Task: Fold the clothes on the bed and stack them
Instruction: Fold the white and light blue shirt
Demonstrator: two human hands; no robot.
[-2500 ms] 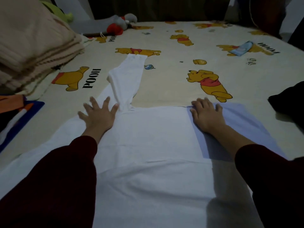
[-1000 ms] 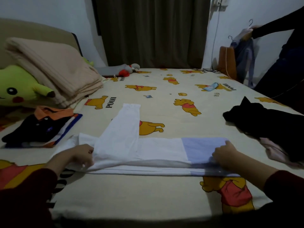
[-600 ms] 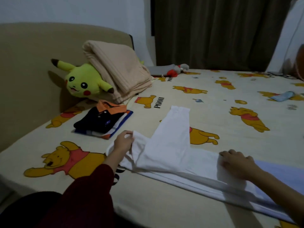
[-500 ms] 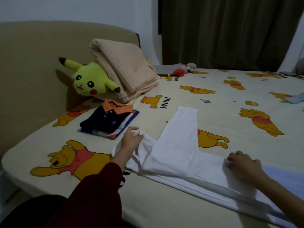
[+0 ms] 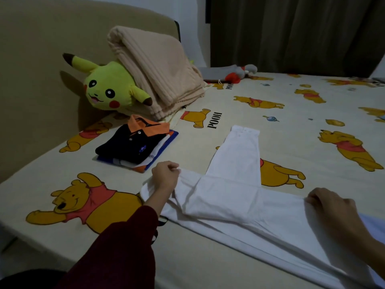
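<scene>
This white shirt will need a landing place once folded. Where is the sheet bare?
Bare sheet lies between the stack of folded clothes and the white shirt's sleeve, near the left hand. More lies beyond the sleeve cuff toward the curtain. It is crowded by the headboard: plush toy and beige blanket.

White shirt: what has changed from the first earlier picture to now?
The white shirt, then spread flat under both open palms, is now folded into a long band. The left hand grips its end; the right hand holds the band. Its sleeve still points away across the bed.
</scene>
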